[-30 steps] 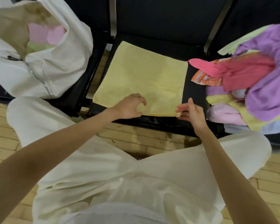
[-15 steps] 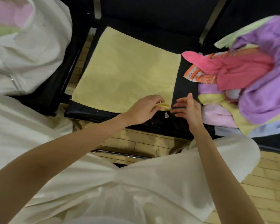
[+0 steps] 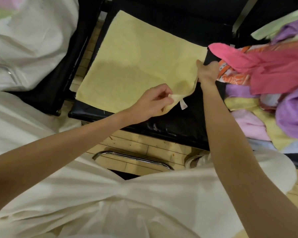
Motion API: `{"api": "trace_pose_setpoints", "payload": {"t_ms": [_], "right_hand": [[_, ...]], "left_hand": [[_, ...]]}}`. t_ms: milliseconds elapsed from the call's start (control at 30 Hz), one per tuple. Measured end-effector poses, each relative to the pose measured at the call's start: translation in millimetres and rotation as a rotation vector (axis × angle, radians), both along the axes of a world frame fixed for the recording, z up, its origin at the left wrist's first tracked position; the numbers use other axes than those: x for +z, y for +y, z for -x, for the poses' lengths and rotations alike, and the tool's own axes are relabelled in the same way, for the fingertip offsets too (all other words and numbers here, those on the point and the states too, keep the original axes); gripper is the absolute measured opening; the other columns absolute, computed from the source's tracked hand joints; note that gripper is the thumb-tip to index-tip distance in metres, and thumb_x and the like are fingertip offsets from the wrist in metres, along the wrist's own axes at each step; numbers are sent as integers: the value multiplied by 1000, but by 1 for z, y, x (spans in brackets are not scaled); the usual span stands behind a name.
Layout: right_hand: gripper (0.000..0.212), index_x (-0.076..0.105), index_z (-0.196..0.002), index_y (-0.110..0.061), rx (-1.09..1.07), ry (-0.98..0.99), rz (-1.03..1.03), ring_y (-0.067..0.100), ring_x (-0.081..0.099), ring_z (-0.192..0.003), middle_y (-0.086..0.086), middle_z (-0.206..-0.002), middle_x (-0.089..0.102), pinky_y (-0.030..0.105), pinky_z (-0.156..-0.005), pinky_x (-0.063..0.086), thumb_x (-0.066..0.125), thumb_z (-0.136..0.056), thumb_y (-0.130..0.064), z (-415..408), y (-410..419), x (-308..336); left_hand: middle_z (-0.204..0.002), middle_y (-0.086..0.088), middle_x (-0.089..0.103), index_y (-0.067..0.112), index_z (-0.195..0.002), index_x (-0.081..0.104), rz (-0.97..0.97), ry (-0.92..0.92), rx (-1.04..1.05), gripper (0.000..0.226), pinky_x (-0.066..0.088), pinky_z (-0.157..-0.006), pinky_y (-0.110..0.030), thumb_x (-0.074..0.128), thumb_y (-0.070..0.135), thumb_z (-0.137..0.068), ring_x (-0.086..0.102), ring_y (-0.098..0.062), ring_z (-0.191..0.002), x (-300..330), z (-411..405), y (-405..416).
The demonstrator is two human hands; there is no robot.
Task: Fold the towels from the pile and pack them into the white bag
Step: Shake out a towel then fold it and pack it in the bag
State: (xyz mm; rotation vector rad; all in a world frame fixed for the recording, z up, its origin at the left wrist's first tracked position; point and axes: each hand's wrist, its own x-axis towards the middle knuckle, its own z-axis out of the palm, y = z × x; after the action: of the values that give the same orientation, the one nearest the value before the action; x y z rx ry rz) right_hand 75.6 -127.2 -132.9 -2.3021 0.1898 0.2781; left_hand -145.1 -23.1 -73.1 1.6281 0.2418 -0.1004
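Now my left hand pinches the near right corner of the yellow towel, lifted off the black seat. My right hand grasps its right edge, beside the towel pile. White bag sits far left.

Pale yellow towel on black seat; pink, purple pile; white bag.
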Motion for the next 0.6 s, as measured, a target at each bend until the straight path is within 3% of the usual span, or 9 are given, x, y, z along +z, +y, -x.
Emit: {"api": "trace_pose_setpoints", "payload": {"t_ms": [100, 167, 300, 400, 600], "right_hand": [[15, 62, -87, -10, 17, -77, 80, 21, 60, -89, 7, -93, 65, 29, -81, 46, 61, -87, -25, -13, 3, -3], [25, 48, -65, -19, 8, -123, 41, 12, 52, -71, -4, -70, 53, 24, -73, 42, 58, -88, -19, -18, 5, 0], [19, 49, -73, -19, -47, -240, -172, 7, 48, -72, -9, -72, 49, 11, -68, 39, 57, -90, -15, -25, 18, 13], [32, 40, -67, -24, -58, -280, -310, 4, 48, -67, -10, -70, 47, 6, -64, 38, 60, -88, -10, -24, 45, 24], [29, 42, -72, -20, 20, -308, -421, 2, 48, -65, -9, -71, 47, 7, -64, 42, 61, -88, -5, 6, 134, 25]], "left_hand": [[-74, -6, 48, 5, -80, 53, 143, 122, 51, 7, 47, -59, -20, 55, 2, -85, 51, -8, -64, 7, -4, 0], [-80, -12, 48, 4, -81, 54, 193, 180, 60, 10, 51, -59, -20, 54, 11, -74, 54, -14, -70, 10, -6, 0], [-81, -15, 48, 7, -74, 50, 295, 211, 53, 7, 51, -61, -21, 54, 10, -69, 54, -24, -76, 14, -5, 5], [-83, -16, 48, 9, -71, 48, 275, 174, 60, 9, 53, -63, -22, 57, 9, -70, 51, -27, -79, 15, 4, 19], [-65, -1, 48, 10, -64, 45, 159, 181, 199, 21, 59, -73, -35, 61, 1, -74, 56, -13, -65, 7, 43, 77]]}}
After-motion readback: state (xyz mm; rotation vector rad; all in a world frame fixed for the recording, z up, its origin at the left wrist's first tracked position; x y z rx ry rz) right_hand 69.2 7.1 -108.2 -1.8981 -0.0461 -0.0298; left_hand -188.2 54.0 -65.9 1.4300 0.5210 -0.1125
